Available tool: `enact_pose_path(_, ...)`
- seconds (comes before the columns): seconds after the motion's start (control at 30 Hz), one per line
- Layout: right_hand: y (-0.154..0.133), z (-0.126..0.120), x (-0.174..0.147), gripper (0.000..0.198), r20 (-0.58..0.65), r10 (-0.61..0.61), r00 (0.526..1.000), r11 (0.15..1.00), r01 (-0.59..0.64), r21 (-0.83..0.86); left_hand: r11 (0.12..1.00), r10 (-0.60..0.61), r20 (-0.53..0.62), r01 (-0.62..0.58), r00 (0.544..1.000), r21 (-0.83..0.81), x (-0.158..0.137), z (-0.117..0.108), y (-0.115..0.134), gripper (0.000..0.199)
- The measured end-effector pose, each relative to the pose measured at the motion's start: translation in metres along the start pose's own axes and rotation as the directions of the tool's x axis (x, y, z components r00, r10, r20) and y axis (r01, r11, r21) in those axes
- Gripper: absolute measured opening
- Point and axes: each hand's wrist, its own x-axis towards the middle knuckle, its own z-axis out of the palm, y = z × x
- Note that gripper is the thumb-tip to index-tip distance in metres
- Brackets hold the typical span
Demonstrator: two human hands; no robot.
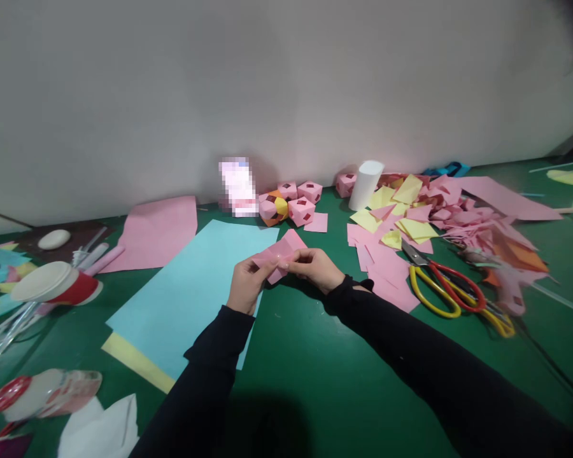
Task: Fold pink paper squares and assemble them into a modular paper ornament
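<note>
A folded piece of pink paper is held up between my two hands, above the green table. My left hand pinches its left side, thumb toward the middle. From the right, my right hand pinches it too, and the fingertips of both hands nearly meet at the centre. Light blue paper lies under and beside my left hand, with a yellow sheet below it. Behind my hands stand several folded pink paper shapes, one joined with orange and yellow, and a small pink square.
Right of my hands lie pink and yellow paper pieces, scissors with red and yellow handles, and a pink glue gun. A white roll and a phone stand by the wall. A paper cup and a bottle are at left.
</note>
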Motion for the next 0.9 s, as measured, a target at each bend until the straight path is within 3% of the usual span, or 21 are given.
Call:
enact_pose_path(0.13, 0.0018, -0.0006, -0.0007, 0.036, 0.034, -0.027, 0.999, 1.000, 0.028, -0.008, 1.000, -0.007, -0.021, 0.008, 1.000, 0.003, -0.0012, 0.0020, 0.0011, 0.029)
enact_pose_path(0.37, 0.0029, 0.0011, -0.0003, 0.037, -0.003, -0.046, 0.999, 0.999, 0.046, -0.007, 0.989, 0.088, -0.119, -0.072, 0.989, 0.133, -0.0025, 0.0044, -0.0001, 0.034)
enact_pose_path(0.5, 0.0071, 0.0000, 0.0022, 0.035, 0.008, -0.067, 0.998, 0.996, 0.066, 0.052, 0.992, 0.089, -0.160, -0.074, 0.983, 0.098, -0.0029, 0.0052, 0.0007, 0.035)
enact_pose_path(0.9, 0.0095, 0.0030, 0.0029, 0.034, -0.084, -0.079, 0.993, 0.995, 0.083, 0.047, 0.995, 0.085, -0.138, -0.077, 0.987, 0.064, 0.0004, 0.0027, -0.0038, 0.030)
